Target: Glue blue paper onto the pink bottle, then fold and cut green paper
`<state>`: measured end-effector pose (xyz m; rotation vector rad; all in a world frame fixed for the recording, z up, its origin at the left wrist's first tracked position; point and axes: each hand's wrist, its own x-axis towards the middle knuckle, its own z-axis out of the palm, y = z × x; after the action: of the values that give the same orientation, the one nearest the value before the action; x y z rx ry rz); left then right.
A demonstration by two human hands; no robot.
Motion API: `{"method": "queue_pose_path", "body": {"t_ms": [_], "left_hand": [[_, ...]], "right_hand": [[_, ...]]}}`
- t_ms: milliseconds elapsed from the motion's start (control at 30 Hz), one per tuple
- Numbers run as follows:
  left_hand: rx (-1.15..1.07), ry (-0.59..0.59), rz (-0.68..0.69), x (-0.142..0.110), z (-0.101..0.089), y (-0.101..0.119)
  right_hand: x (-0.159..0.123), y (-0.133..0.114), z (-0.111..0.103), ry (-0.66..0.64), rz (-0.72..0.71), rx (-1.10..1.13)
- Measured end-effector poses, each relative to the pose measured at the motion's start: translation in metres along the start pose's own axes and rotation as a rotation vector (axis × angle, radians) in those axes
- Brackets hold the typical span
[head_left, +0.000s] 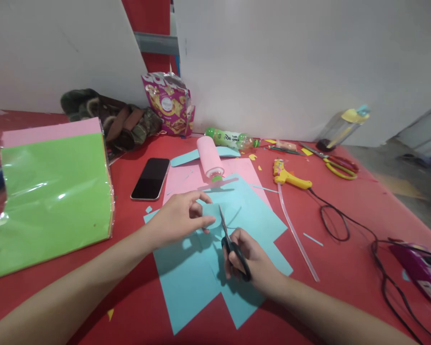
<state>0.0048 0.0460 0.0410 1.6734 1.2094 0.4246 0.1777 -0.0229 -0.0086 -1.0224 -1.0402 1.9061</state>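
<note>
My left hand [181, 216] pinches a small light-blue paper piece [212, 214] above several light-blue sheets [190, 282] lying on the red table [136, 306]. My right hand [253, 261] grips black-handled scissors [233, 247], blades pointing up into the paper piece. A pink paper roll [209, 155] lies on a pink sheet [181, 179] just behind.
A black phone [151, 178] lies to the left, beside a wrapped stack of green and pink paper [50, 196]. A yellow glue gun [289, 176] with its black cable [345, 225], a glue stick [296, 232], yellow-red scissors [339, 165], a green bottle [230, 138], a snack bag [170, 103] and a purple device [422, 270] lie around.
</note>
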Motion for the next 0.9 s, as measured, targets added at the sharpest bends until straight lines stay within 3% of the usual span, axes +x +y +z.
{"method": "queue_pose_path", "body": {"t_ms": [500,900], "left_hand": [[0.024,0.108,0.006,-0.001,-0.008,0.004],[-0.215,0.058,-0.035,-0.001,0.016,0.001]], "right_hand": [[-0.001,0.000,0.002,0.023,0.011,0.022],[-0.003,0.005,0.003,0.001,0.007,0.028]]}}
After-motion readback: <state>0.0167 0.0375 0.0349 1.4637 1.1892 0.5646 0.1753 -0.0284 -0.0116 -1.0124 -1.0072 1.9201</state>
